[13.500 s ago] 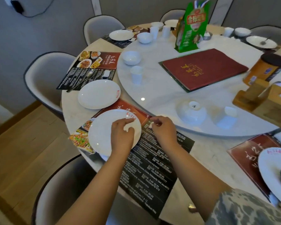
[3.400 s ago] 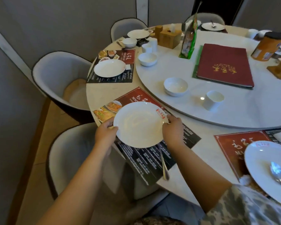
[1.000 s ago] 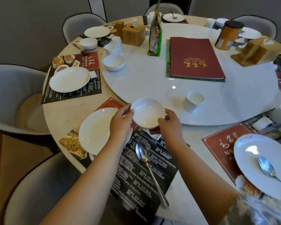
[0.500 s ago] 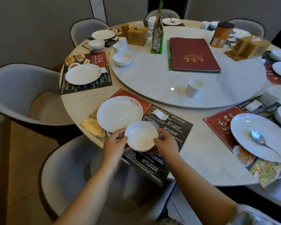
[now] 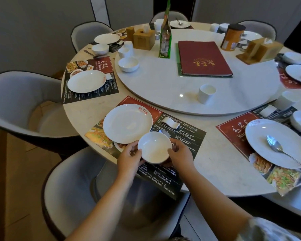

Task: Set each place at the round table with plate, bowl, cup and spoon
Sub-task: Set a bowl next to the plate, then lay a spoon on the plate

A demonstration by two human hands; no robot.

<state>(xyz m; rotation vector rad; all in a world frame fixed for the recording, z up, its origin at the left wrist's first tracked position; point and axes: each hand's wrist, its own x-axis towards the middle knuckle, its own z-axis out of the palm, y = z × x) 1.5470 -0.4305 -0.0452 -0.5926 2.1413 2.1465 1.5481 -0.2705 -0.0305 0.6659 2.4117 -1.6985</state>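
Single head view, worn, wide-angle. Looks forward and steeply down over the counter (image 5: 215,164) from its near edge. Forearms enter from the bottom of the frame; chairs (image 5: 16,101) at left, wall along the top.

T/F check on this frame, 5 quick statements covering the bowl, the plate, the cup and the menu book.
1. Both hands hold the small white bowl. True: the left hand and right hand grip its opposite sides.
2. The bowl sits on the turntable. False: it is over the black placemat, beside the plate.
3. A spoon lies on the plate nearest the hands. False: that plate is bare; the spoon lies on the plate at right.
4. A white cup stands on the turntable. True.
5. The red menu book lies open. False: it is closed, flat on the turntable.
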